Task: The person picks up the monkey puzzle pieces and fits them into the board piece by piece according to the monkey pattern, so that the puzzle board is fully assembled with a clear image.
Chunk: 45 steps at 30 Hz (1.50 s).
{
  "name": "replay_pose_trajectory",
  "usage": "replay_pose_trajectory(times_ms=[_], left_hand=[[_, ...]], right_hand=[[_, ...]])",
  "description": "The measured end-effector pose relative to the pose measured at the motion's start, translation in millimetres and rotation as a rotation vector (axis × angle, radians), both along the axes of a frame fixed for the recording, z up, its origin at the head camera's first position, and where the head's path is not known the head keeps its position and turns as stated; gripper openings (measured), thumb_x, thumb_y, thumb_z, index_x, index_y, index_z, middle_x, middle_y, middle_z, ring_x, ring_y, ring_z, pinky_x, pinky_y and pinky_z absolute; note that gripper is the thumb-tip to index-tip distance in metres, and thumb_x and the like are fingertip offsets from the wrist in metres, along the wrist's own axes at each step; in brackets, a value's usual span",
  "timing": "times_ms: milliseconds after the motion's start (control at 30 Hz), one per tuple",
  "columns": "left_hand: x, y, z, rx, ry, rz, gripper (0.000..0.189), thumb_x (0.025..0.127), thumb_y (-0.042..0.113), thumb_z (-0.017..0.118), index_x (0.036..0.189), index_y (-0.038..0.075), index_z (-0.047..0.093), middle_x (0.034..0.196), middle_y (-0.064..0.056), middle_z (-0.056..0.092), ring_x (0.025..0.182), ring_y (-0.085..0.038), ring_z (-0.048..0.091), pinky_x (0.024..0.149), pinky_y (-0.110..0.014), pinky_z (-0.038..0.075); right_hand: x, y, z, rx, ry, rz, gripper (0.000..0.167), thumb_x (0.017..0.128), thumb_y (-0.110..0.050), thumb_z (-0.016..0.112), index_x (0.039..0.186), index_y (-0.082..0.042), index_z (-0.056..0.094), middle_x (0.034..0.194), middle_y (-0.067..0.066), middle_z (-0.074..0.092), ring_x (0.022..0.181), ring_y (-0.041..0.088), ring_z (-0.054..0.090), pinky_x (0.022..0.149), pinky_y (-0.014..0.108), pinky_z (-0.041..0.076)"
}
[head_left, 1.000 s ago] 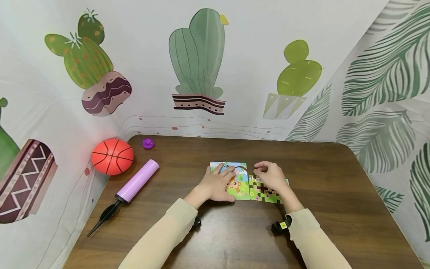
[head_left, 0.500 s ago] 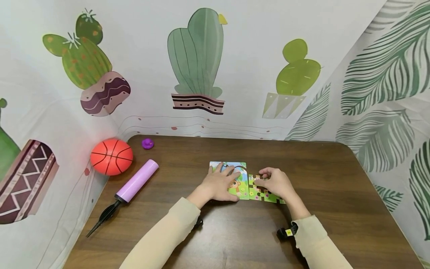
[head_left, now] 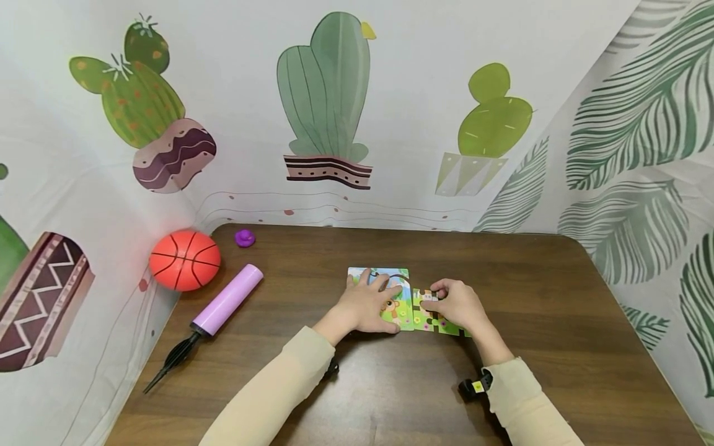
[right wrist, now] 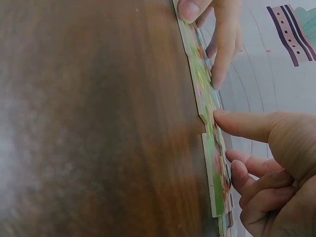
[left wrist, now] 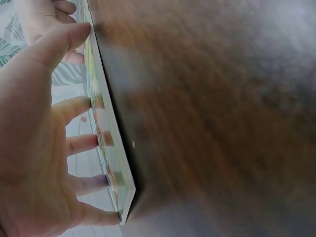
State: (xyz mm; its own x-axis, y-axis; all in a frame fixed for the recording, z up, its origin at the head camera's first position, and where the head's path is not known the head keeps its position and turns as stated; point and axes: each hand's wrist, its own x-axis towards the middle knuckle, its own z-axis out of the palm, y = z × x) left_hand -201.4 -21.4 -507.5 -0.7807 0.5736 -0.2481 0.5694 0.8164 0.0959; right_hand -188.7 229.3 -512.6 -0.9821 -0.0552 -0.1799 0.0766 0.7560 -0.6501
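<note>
A jigsaw board (head_left: 405, 314) with a monkey picture lies on the table. My left hand (head_left: 365, 308) rests on it with spread, nearly straight fingers; the left wrist view shows the fingertips and thumb touching its surface. Against the board's right side lie joined jigsaw pieces (head_left: 426, 323), with dark gaps among them. Over these, my right hand (head_left: 462, 303) pinches a jigsaw piece (head_left: 428, 296) between thumb and index finger, low at the surface. Its other fingers are curled in the right wrist view. The hand covers the right part of the pieces.
On the left of the brown table (head_left: 530, 297) stand a red toy basketball (head_left: 185, 260), a small purple rubber duck (head_left: 245, 238) and a lilac hand pump (head_left: 229, 300) with a black handle. A cactus-printed cloth (head_left: 401, 124) hangs behind the table.
My right hand has come down and slightly right from above the pieces onto them. Dark gaps near its thumb look smaller. The left hand has slid slightly right on the board.
</note>
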Motion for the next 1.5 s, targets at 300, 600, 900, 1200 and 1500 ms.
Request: replay_pose_trajectory(times_ms=[300,600,900,1200,1500], left_hand=[[3.3,4.6,1.2,-0.041,0.001,-0.008,0.084,0.089,0.083,0.05,0.163,0.05,0.025,0.17,-0.003,0.021,0.154,-0.049,0.014,0.111,-0.075,0.026],[4.3,5.3,3.7,-0.054,0.002,-0.015,0.082,0.091,0.083,0.048,0.162,0.052,0.024,0.171,-0.004,0.019,0.154,-0.05,0.014,0.111,-0.076,0.026],[4.1,4.5,0.6,-0.04,0.006,-0.02,0.082,0.091,0.083,0.048,0.162,0.052,0.024,0.171,-0.004,0.018,0.154,-0.05,0.014,0.111,-0.076,0.026],[4.9,3.7,-0.9,-0.023,-0.002,-0.017,0.081,0.091,0.082,0.048,0.162,0.052,0.024,0.171,-0.005,0.017,0.154,-0.051,0.012,0.11,-0.077,0.025],[5.0,2.5,-3.4,-0.004,0.017,-0.021,0.082,0.091,0.082,0.049,0.162,0.051,0.025,0.171,-0.005,0.019,0.154,-0.051,0.013,0.11,-0.077,0.025]], right_hand=[[-1.8,0.7,-0.7,0.037,0.007,-0.007,0.038,0.085,-0.034,0.085,0.109,-0.007,0.074,0.09,0.002,0.063,0.074,0.02,0.056,0.066,0.035,0.045],[-3.3,-1.2,-1.5,0.045,0.022,-0.003,0.034,0.084,-0.033,0.085,0.106,-0.009,0.073,0.09,0.001,0.063,0.074,0.019,0.057,0.07,0.038,0.044],[-2.6,-1.9,-2.0,0.06,0.041,0.002,0.034,0.084,-0.033,0.084,0.107,-0.01,0.075,0.092,0.0,0.065,0.078,0.018,0.059,0.074,0.041,0.046],[-3.5,-1.7,-2.8,0.058,0.053,0.037,0.038,0.086,-0.03,0.084,0.117,-0.01,0.075,0.089,-0.001,0.062,0.071,0.017,0.056,0.068,0.038,0.044],[-4.0,-2.4,-3.4,0.015,0.039,0.028,0.035,0.086,-0.027,0.085,0.114,-0.009,0.073,0.089,0.002,0.06,0.067,0.018,0.055,0.064,0.035,0.046]])
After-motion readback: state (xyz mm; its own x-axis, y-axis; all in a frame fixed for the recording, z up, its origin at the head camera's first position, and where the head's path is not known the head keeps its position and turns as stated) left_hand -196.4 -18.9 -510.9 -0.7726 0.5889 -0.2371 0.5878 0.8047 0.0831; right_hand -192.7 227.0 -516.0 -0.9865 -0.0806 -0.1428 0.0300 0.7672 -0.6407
